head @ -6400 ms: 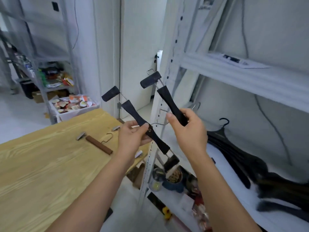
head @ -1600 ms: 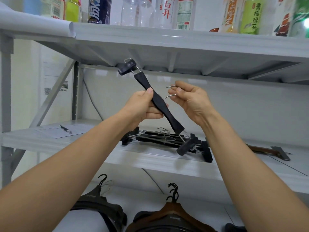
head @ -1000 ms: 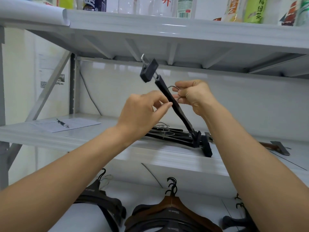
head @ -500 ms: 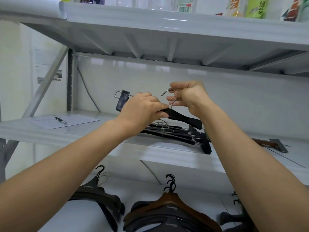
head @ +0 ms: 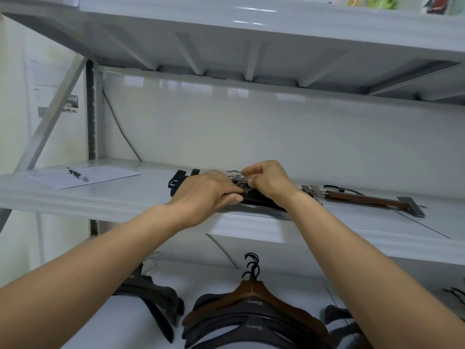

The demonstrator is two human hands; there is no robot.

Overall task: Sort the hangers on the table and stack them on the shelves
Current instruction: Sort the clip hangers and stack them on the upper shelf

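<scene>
Head view: left grip (head: 208,192), palm down, clasps the black hangers (head: 261,202) stacked on the middle shelf (head: 100,197); right grip (head: 269,181) pinches their wire hooks (head: 232,172). Both forearms reach up and forward, converging.

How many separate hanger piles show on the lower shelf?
3: a black pile at left, a brown-topped pile at centre, a dark pile at right. Hooks at the far right edge may belong to a fourth, mostly out of view.
</scene>
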